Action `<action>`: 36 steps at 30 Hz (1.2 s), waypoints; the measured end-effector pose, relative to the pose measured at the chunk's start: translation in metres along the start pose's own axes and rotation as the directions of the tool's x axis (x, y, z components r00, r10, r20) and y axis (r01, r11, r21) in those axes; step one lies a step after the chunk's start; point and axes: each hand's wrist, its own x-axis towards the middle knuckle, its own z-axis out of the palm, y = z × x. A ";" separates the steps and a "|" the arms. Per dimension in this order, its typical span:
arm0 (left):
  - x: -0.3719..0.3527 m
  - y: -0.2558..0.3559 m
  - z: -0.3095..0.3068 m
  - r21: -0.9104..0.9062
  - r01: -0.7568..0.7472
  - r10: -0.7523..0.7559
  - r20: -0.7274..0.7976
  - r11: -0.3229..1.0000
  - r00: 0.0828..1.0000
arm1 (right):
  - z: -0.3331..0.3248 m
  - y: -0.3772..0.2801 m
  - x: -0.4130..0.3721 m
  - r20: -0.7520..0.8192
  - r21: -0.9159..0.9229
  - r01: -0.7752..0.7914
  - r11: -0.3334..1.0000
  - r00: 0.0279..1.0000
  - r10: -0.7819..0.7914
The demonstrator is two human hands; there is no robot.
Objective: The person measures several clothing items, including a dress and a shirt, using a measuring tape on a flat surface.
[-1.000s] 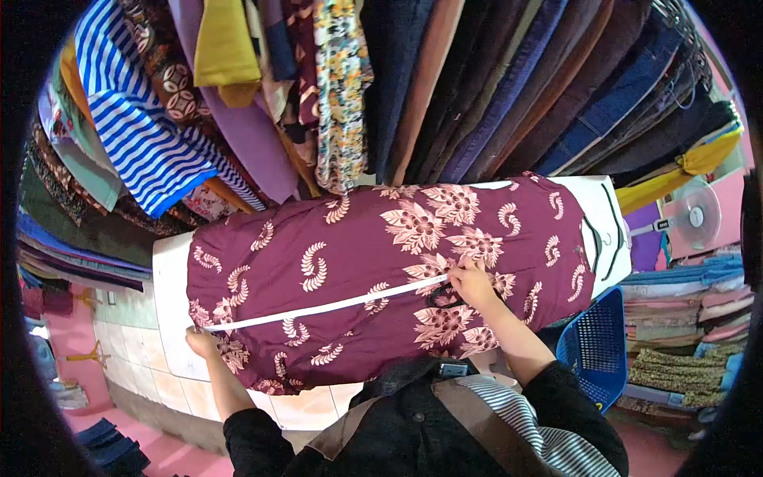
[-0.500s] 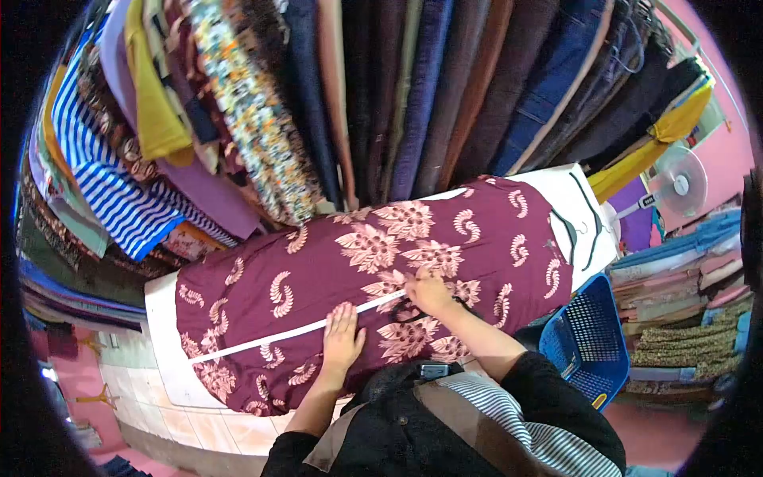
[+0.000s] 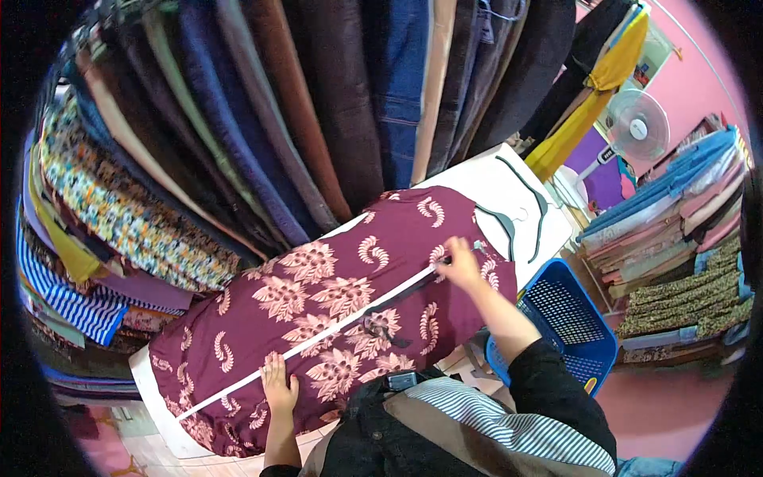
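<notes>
Right hand (image 3: 461,266) pinches a white measuring tape (image 3: 358,316) over a maroon dress (image 3: 318,270); left hand (image 3: 278,387) lies flat, pressing it. The tape should run taut between them.

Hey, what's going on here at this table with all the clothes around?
A person is measuring a maroon floral garment spread on a white table. Their right hand pinches one end of a white measuring tape, and the left hand presses flat on it further along, so the tape lies stretched over the cloth. A blue basket stands beside the table, and hanging clothes fill the space behind it.
</notes>
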 end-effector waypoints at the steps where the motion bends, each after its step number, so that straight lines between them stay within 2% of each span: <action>1: 0.000 0.003 -0.001 0.005 0.009 -0.009 0.005 1.000 1.000 | -0.019 0.025 0.010 -0.010 -0.019 -0.022 1.000 1.000 0.022; 3: 0.000 0.004 0.000 0.015 0.025 -0.025 0.019 1.000 1.000 | -0.044 0.085 0.032 -0.050 -0.009 -0.041 0.999 0.998 0.041; 4: 0.000 0.004 0.001 0.014 0.030 -0.030 0.023 0.999 0.999 | -0.065 0.084 0.036 -0.088 -0.056 -0.134 0.989 0.988 0.129; 7: 0.000 0.003 0.004 0.050 0.057 -0.061 0.074 0.997 0.995 | -0.077 0.137 0.056 -0.187 -0.096 -0.124 0.988 0.977 0.104; 8: -0.001 0.003 0.005 0.053 0.062 -0.066 0.080 0.997 0.995 | -0.075 0.150 0.057 -0.174 -0.097 -0.165 0.981 0.974 0.146; 11: 0.000 0.010 -0.001 0.069 0.073 -0.080 0.108 0.995 0.991 | -0.071 0.156 0.058 -0.143 -0.073 -0.283 0.956 0.952 0.271; 18: 0.006 0.020 -0.009 0.130 0.117 -0.139 0.174 0.985 0.975 | -0.078 0.161 0.059 -0.083 -0.059 -0.271 0.961 0.960 0.265; 22: 0.022 0.051 -0.022 0.224 0.158 -0.187 0.114 0.962 0.976 | -0.080 0.155 0.054 -0.093 -0.032 -0.281 0.959 0.956 0.277; 24: 0.032 0.053 -0.012 0.175 0.109 -0.104 -0.041 0.978 0.994 | -0.084 0.154 0.047 -0.087 0.026 -0.225 0.974 0.970 0.226; 28: 0.081 0.088 -0.003 0.051 -0.070 0.078 -0.197 0.996 0.977 | -0.085 0.142 0.027 -0.032 0.161 -0.173 0.972 0.983 0.180; 32: 0.150 0.141 0.011 -0.012 -0.201 0.194 -0.207 0.980 0.959 | -0.080 0.133 0.004 -0.031 0.201 -0.059 0.978 0.997 0.067; 36: 0.216 0.221 0.019 -0.105 -0.394 0.364 -0.230 0.913 0.903 | -0.083 0.126 -0.013 -0.036 0.246 -0.083 0.966 0.995 0.095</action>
